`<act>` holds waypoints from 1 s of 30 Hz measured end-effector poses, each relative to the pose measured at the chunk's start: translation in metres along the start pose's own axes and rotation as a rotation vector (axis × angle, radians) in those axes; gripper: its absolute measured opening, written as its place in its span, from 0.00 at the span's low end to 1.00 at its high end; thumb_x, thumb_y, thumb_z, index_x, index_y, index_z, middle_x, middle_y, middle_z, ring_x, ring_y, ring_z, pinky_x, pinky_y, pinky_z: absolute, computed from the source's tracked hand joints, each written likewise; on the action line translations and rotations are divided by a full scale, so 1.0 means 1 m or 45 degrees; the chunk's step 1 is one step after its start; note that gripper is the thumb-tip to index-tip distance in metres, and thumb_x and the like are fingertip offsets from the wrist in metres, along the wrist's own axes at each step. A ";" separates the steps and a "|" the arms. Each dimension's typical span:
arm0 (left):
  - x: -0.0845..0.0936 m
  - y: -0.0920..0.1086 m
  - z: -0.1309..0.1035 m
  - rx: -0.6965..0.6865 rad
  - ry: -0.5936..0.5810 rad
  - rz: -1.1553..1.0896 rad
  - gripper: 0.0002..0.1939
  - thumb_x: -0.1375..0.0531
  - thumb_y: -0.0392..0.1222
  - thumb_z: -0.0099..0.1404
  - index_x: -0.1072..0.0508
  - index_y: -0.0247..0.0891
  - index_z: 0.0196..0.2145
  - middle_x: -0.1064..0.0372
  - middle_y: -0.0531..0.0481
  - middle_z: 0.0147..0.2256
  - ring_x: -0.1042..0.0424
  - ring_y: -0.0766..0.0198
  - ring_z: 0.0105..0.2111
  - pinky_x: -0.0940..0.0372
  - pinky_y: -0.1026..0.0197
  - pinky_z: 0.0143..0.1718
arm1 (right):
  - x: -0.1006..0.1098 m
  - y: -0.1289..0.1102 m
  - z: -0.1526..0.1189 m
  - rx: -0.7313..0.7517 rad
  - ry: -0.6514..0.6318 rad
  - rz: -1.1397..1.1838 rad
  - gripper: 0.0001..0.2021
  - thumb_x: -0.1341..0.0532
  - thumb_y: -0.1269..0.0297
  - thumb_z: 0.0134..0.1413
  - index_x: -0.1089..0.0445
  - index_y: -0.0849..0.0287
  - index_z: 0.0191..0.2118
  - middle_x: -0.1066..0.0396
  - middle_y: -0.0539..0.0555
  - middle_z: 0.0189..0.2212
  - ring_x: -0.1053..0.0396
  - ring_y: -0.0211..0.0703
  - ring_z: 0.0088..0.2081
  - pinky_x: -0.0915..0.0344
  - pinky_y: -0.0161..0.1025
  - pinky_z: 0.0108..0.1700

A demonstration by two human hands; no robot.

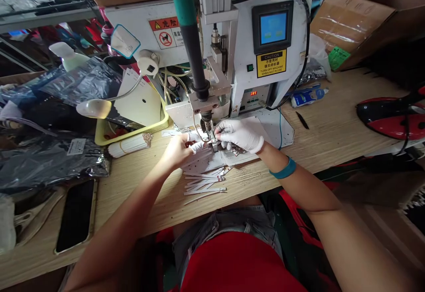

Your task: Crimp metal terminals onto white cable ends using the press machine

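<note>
My right hand (239,135), in a white glove, is closed in a pinch just right of the working tip (207,123) of a white bench machine. What its fingertips hold is too small to make out. My left hand (179,150) comes in from the other side, with white covers on some fingertips. Its fingers are bent together close to the small metal fixture (214,145) under the tip, and anything between them is hidden. In front of the fixture lie several thin white strips (204,181) with small metal pieces at their right ends.
A banded bundle of white sticks (130,146) lies by a yellow basket (133,135). Left are a lamp (94,108), plastic-wrapped packages (49,159) and a phone (75,216). The machine's screen (273,28) is lit. Rightward are a blue-white packet (307,96) and a red-black object (392,117).
</note>
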State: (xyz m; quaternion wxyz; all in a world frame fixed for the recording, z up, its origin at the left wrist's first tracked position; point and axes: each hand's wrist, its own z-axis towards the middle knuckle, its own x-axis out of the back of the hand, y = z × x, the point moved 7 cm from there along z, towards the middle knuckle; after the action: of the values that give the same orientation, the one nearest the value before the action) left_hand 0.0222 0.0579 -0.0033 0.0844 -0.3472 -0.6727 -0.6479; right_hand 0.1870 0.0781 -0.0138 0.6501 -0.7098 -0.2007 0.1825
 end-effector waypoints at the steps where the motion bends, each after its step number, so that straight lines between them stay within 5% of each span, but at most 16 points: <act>1: 0.000 0.001 0.000 -0.002 0.001 0.007 0.12 0.40 0.47 0.57 0.26 0.33 0.29 0.29 0.50 0.27 0.33 0.64 0.28 0.40 0.64 0.32 | 0.000 -0.001 0.000 0.014 0.006 -0.001 0.05 0.38 0.68 0.53 0.34 0.61 0.35 0.30 0.49 0.24 0.34 0.30 0.19 0.38 0.27 0.17; 8: 0.000 0.003 -0.001 0.017 0.007 0.044 0.14 0.40 0.49 0.58 0.26 0.33 0.29 0.29 0.49 0.27 0.33 0.64 0.28 0.40 0.64 0.30 | 0.005 -0.005 0.000 0.057 0.000 -0.056 0.06 0.38 0.68 0.52 0.33 0.60 0.37 0.30 0.48 0.24 0.34 0.33 0.20 0.37 0.31 0.19; 14: -0.020 0.006 -0.034 0.138 -0.269 0.155 0.14 0.40 0.49 0.58 0.22 0.36 0.33 0.27 0.50 0.27 0.32 0.64 0.25 0.41 0.65 0.26 | 0.037 -0.013 -0.002 0.229 -0.037 -0.704 0.06 0.38 0.67 0.49 0.24 0.59 0.34 0.24 0.53 0.36 0.28 0.43 0.39 0.34 0.40 0.42; 19: -0.017 0.005 -0.040 0.034 -0.008 0.793 0.14 0.46 0.42 0.63 0.22 0.38 0.39 0.27 0.46 0.33 0.29 0.60 0.31 0.39 0.62 0.32 | 0.045 0.003 0.000 0.150 -0.023 -1.158 0.06 0.37 0.66 0.47 0.21 0.55 0.31 0.24 0.50 0.31 0.29 0.45 0.36 0.38 0.40 0.37; 24: -0.029 0.003 -0.032 -0.114 0.042 1.099 0.14 0.50 0.39 0.66 0.26 0.38 0.41 0.31 0.46 0.36 0.31 0.59 0.33 0.40 0.60 0.31 | 0.020 -0.004 -0.003 0.225 -0.143 -1.091 0.04 0.37 0.69 0.49 0.23 0.58 0.29 0.25 0.50 0.29 0.31 0.41 0.33 0.39 0.38 0.34; 27: -0.034 0.001 -0.029 -0.144 0.014 1.225 0.14 0.52 0.32 0.64 0.28 0.36 0.37 0.32 0.44 0.38 0.32 0.57 0.35 0.39 0.58 0.33 | 0.018 -0.013 -0.004 0.269 -0.050 -0.889 0.05 0.38 0.66 0.52 0.25 0.59 0.31 0.25 0.51 0.31 0.30 0.41 0.34 0.36 0.38 0.36; 30: -0.031 0.000 -0.028 -0.141 0.011 1.147 0.14 0.52 0.29 0.60 0.29 0.35 0.36 0.33 0.43 0.37 0.33 0.57 0.37 0.38 0.58 0.37 | 0.021 -0.005 -0.002 0.126 0.033 -0.589 0.07 0.37 0.63 0.53 0.27 0.61 0.33 0.27 0.52 0.30 0.31 0.37 0.28 0.35 0.35 0.27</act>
State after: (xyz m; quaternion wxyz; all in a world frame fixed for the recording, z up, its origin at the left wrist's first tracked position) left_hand 0.0360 0.0209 -0.0168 0.3419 -0.6066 -0.4186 -0.5830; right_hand 0.2058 0.0877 -0.0087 0.7110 -0.6146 -0.3404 0.0292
